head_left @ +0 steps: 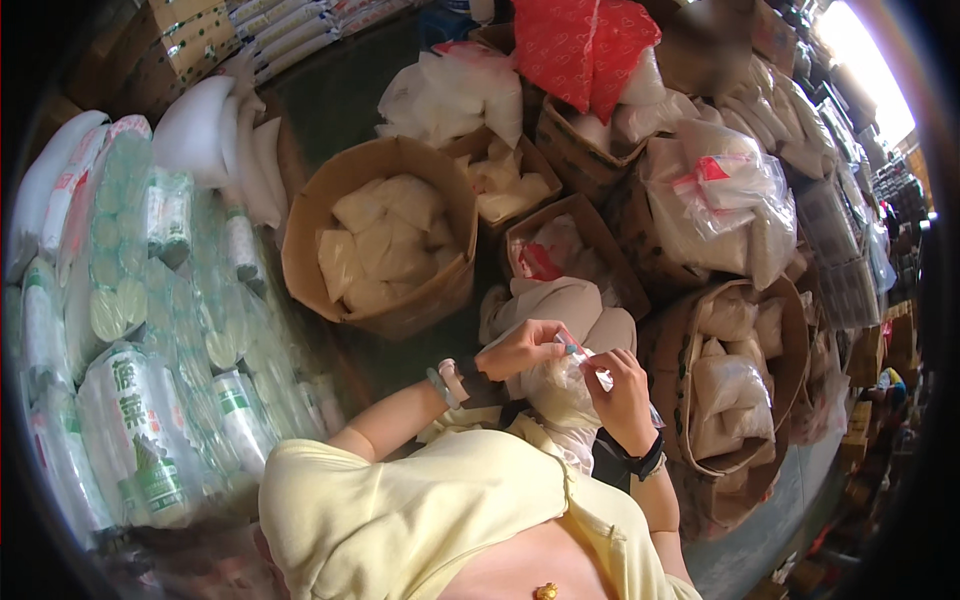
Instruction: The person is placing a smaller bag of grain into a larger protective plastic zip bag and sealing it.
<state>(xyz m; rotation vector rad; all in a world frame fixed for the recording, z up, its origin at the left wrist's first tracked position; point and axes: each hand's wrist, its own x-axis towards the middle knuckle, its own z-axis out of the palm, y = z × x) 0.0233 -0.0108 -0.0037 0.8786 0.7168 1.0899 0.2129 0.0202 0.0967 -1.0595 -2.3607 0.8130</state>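
Observation:
My left hand [525, 350] and my right hand [615, 395] are close together above my lap, fingers closed on the upper part of a clear plastic bag [568, 378]. A narrow pink and bluish piece shows at the bag's top between my fingertips; I cannot make out what it is. The bag hangs over my pale-trousered legs [550, 300], with whitish material showing through it. A cardboard box [680, 330] of filled clear bags stands just beside my right hand.
A round-sided carton [300, 250] of pale bags stands ahead-left. More cartons [625, 225] hold bags, one topped by red heart-patterned plastic [580, 40]. Stacked green-and-white packaging rolls [130, 430] line my left; goods and clear cases [830, 230] crowd the right. White sacks [190, 140] lie behind the rolls.

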